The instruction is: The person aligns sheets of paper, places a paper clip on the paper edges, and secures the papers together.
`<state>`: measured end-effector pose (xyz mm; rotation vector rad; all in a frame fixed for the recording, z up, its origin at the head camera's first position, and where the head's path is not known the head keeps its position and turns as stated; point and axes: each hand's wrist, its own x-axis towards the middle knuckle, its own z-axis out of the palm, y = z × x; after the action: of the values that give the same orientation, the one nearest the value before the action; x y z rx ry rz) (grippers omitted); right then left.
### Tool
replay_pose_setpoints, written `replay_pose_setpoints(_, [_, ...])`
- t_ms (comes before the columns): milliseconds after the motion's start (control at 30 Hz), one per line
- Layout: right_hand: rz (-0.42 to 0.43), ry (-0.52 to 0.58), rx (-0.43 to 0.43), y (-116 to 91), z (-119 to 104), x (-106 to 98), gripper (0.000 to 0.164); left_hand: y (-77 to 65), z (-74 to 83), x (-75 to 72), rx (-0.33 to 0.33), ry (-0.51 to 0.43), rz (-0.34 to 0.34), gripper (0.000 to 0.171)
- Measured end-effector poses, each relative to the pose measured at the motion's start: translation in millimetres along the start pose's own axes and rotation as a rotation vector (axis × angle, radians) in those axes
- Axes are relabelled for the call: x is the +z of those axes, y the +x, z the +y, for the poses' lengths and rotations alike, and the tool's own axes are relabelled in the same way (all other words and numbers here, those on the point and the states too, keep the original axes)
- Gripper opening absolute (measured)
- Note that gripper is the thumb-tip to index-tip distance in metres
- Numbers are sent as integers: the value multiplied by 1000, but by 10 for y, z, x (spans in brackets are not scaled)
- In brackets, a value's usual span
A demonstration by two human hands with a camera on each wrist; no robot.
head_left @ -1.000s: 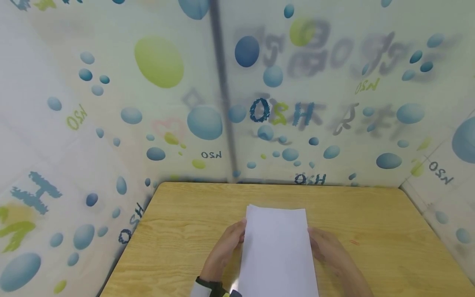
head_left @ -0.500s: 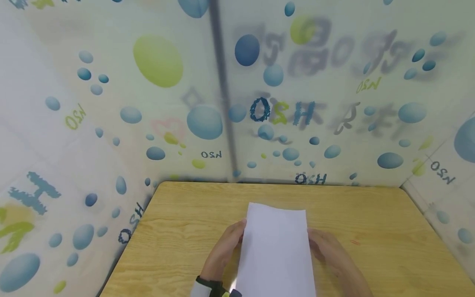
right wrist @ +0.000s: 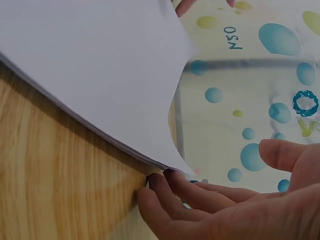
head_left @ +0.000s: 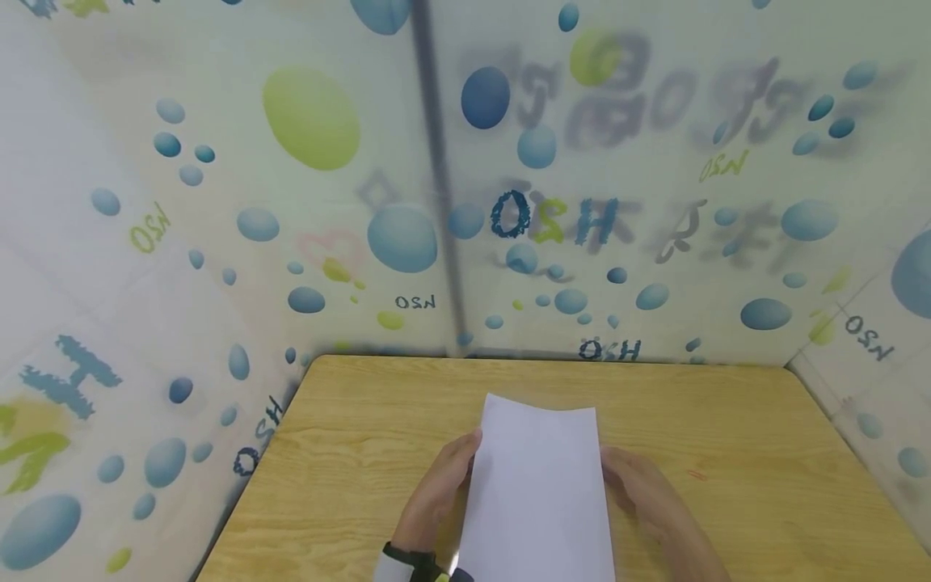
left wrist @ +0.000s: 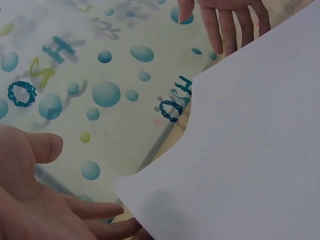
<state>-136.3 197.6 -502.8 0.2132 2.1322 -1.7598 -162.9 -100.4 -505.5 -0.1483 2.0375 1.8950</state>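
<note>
A stack of white paper stands between my two hands, its far edge dipping in the middle. My left hand touches the stack's left side. In the left wrist view that hand has its thumb raised away from the paper, its fingertips partly hidden under the sheet. On the opposite side is my right hand. The right wrist view shows its fingertips against the stack's layered edge, the thumb apart from the sheets. The near end of the paper runs out of the head view.
The paper is over a wooden table with rounded far corners. Printed wall sheeting with blue and green spots encloses the back and sides. A dark band with a pale sleeve is at the left wrist. Small red marks lie to the right.
The stack has shifted slightly left between the hands. Its far left corner sits a little higher, and the far edge now curves more. Both hands stay nearly in place.
</note>
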Motion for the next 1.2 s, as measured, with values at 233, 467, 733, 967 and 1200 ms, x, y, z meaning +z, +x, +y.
replay_pose_setpoints(233, [20,-13,22,-34,-29,24,68,-12,-10,-26,-11,24,20,57])
replay_pose_setpoints(467, [20,-49,16,-47,-23,37,69,-30,-34,-22,-6,29,31,75])
replay_pose_setpoints(733, [16,-49,-7,-48,5,34,70,-42,-54,-34,36,-2,5,48])
replay_pose_setpoints(967, [21,-34,-7,-38,46,49,74,-48,-66,-50,30,-7,-1,58])
replay_pose_setpoints(1200, [30,72,23,-22,93,110,73,-77,-82,-63,46,-17,-13,62])
